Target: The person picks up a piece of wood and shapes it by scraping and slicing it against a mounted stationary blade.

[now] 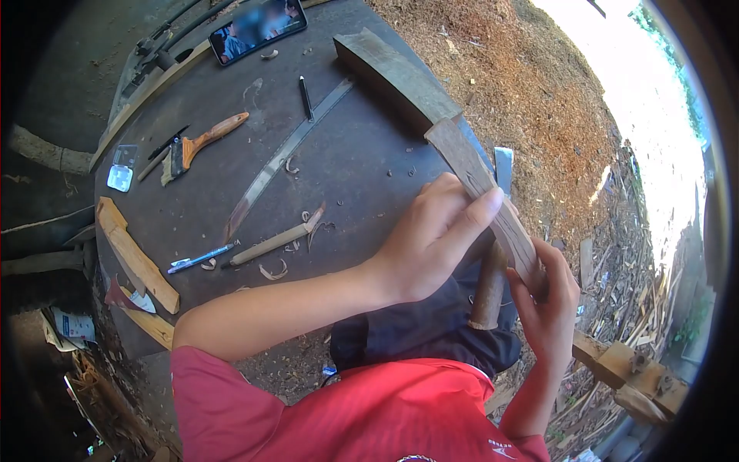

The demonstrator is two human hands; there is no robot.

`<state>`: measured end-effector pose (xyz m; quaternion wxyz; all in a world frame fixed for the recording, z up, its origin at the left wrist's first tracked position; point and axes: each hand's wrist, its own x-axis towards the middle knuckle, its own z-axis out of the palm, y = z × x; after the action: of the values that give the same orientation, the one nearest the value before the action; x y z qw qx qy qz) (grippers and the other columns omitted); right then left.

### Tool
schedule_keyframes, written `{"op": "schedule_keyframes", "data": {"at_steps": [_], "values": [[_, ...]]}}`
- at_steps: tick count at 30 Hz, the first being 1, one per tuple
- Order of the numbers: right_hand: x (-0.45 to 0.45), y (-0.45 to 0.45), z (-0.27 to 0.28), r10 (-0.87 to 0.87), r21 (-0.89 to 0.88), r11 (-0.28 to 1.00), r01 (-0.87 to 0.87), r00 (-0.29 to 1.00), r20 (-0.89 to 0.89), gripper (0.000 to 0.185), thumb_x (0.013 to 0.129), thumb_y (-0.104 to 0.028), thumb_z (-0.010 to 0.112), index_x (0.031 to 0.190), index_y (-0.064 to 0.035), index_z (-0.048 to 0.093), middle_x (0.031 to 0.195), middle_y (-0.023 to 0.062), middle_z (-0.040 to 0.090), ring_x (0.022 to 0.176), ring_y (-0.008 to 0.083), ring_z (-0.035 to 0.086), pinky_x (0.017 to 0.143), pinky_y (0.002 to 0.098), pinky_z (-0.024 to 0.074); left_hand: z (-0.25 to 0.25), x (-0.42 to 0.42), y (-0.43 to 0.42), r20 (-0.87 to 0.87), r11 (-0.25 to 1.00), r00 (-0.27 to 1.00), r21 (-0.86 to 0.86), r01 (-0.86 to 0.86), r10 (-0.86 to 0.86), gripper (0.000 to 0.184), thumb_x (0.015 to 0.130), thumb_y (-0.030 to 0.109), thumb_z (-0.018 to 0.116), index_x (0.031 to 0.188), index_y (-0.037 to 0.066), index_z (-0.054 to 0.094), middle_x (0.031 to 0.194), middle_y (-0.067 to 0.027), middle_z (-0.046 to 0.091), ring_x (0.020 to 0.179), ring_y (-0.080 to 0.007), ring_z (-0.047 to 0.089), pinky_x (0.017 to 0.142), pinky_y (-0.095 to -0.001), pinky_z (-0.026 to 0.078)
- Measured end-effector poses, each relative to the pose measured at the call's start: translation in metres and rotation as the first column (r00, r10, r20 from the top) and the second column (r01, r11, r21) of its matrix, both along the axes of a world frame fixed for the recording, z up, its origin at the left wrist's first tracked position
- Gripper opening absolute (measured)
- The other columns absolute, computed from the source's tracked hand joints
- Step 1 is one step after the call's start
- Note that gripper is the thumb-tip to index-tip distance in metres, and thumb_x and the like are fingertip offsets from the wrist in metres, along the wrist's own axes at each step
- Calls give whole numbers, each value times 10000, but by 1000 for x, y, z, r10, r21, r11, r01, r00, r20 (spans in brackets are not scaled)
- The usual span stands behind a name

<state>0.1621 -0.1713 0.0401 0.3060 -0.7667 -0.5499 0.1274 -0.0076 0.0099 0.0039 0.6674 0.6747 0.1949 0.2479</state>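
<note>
A flat, curved strip of wood (467, 157) slants across in front of me, with dark lines on its face. My left hand (454, 223) is closed around its middle, thumb lying along the top. Lower down, my right hand (550, 296) grips the near end with its fingers around the edge. The strip's far end overlaps the end of a thick wooden block (396, 77) on the table; whether they touch I cannot tell. Under the strip and my hands is a tool with a round wooden handle (487, 296) and a flat metal blade (503, 165), apparently a chisel, partly hidden.
On the dark table (346, 169) lie a metal ruler (285, 154), black pencil (305, 98), paintbrush (208, 142), blue pen (200, 258), whittled stick (269, 243), wooden offcut (138, 258) and small clear case (122, 169). A phone (258, 31) stands at the back. Wood shavings (531, 100) cover the ground.
</note>
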Motion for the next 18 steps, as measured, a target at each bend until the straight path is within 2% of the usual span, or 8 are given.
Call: {"op": "schedule_keyframes", "data": {"at_steps": [13, 15, 16, 18], "values": [[0, 0, -2, 5, -14, 1000, -5, 1000, 12, 542, 853, 49, 793, 1374, -45, 678, 1159, 182, 741, 1035, 391, 752, 900, 456, 585, 1, 0, 0, 2, 1000, 1000, -18, 7, -7, 446, 1245, 343, 460, 1298, -13, 724, 1228, -112, 765, 1200, -154, 704, 1097, -356, 541], [0, 1, -1, 8, -17, 1000, -8, 1000, 15, 543, 853, 50, 791, 1376, -45, 677, 1161, 181, 739, 1034, 390, 752, 898, 454, 585, 0, 2, -2, 40, 999, 999, -20, -25, 26, 432, 1233, 352, 483, 1221, -8, 721, 1147, -132, 739, 1139, -215, 676, 1057, -390, 521], [0, 1, -1, 7, -18, 1000, -7, 1000, 15, 544, 853, 50, 791, 1376, -45, 677, 1162, 181, 738, 1033, 390, 751, 899, 454, 585, -3, 6, -5, 86, 998, 994, -25, -64, 66, 429, 1221, 359, 504, 1143, -4, 719, 1068, -152, 712, 1080, -276, 649, 1018, -425, 501], [0, 0, -1, 6, -20, 1000, -5, 1000, 15, 545, 852, 50, 790, 1377, -46, 677, 1165, 180, 737, 1035, 391, 751, 901, 454, 585, -4, 7, -5, 91, 998, 993, -15, -68, 69, 430, 1221, 360, 504, 1143, -4, 718, 1069, -152, 712, 1078, -278, 649, 1018, -426, 501]]}}
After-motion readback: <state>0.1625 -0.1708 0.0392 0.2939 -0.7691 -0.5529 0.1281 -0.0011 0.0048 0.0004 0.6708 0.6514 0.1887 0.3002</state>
